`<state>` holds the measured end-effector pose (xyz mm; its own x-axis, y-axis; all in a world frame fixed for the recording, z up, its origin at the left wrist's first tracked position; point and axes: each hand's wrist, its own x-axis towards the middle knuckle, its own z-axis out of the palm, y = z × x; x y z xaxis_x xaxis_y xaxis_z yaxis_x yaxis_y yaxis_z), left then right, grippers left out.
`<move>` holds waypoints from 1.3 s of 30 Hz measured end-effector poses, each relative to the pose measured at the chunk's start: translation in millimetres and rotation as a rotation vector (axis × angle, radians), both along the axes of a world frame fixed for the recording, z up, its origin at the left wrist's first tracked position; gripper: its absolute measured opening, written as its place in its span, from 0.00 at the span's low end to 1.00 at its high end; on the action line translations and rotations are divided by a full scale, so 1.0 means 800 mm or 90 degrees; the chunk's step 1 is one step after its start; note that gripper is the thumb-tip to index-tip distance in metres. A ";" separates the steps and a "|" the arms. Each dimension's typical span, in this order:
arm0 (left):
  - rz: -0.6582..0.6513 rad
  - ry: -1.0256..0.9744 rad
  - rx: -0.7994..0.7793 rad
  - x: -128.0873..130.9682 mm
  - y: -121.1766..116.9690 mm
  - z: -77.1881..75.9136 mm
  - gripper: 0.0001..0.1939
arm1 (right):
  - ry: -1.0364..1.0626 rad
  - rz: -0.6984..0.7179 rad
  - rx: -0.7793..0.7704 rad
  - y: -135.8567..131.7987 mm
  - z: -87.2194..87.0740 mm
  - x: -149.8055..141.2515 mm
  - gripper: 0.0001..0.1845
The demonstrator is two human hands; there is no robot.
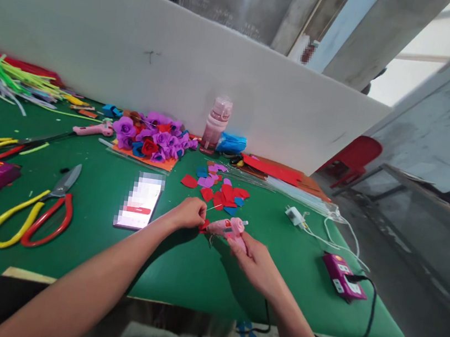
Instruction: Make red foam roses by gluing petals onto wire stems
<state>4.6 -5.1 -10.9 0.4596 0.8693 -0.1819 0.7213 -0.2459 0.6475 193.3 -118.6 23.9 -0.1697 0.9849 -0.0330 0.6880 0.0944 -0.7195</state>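
Observation:
My left hand [191, 212] is closed, pinching a small red petal [204, 226] and what looks like a thin pale wire [214, 208] sticking out past the fingers. In my right hand [253, 255] I grip a pink glue gun [225, 228], its nozzle pointing left and at or very near the red petal. A pale glue stick [245, 223] pokes from its back end. Loose red petals [227, 194], with blue and purple ones among them, lie just beyond my hands. To the left of my left hand lies a lit phone [139, 201].
Yellow-and-red scissors [63, 188] lie left. Purple and red flowers [162, 140] are heaped behind the phone, near a second pink glue gun [92, 128]. A pink bottle [216, 125] stands against the white partition [174, 55]. A purple power box [343, 277] trails a black cable at right.

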 end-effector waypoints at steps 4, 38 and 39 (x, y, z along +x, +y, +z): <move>-0.001 0.000 -0.001 0.000 0.000 0.001 0.04 | 0.000 -0.010 -0.007 0.000 -0.001 0.006 0.20; 0.002 -0.018 -0.007 0.000 -0.002 0.006 0.04 | 0.041 -0.038 -0.020 -0.001 0.007 0.012 0.19; 0.002 -0.019 -0.007 0.000 -0.002 0.006 0.04 | 0.042 -0.039 -0.021 -0.001 0.006 0.012 0.20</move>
<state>4.9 -6.9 -6.1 0.4626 0.8687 -0.1771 0.7021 -0.2370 0.6714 203.1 -119.4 29.0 -0.1128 0.9920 -0.0564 0.6426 0.0295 -0.7656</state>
